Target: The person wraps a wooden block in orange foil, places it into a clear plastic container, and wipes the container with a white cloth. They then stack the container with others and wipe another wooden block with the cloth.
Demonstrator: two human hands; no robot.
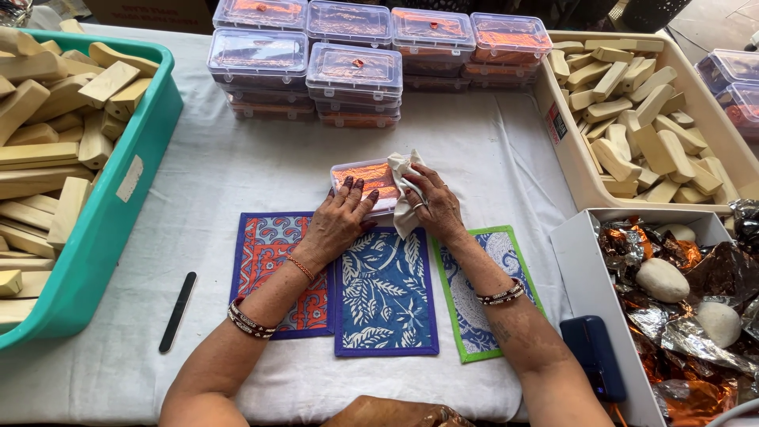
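Note:
A small clear plastic box with orange contents lies on the white tablecloth just beyond three printed fabric mats. My left hand rests flat on the box's near edge, fingers spread, holding it down. Gripping a crumpled white cloth, my right hand presses it against the right end of the box. The red and blue mat is under my left wrist, the blue leaf mat sits in the middle, and the green-edged mat is under my right forearm.
Stacks of clear lidded boxes stand at the back. A teal bin of wooden blocks is at left, a beige bin of blocks at right. A white box holds foil and white lumps. A black nail file and dark blue device lie near.

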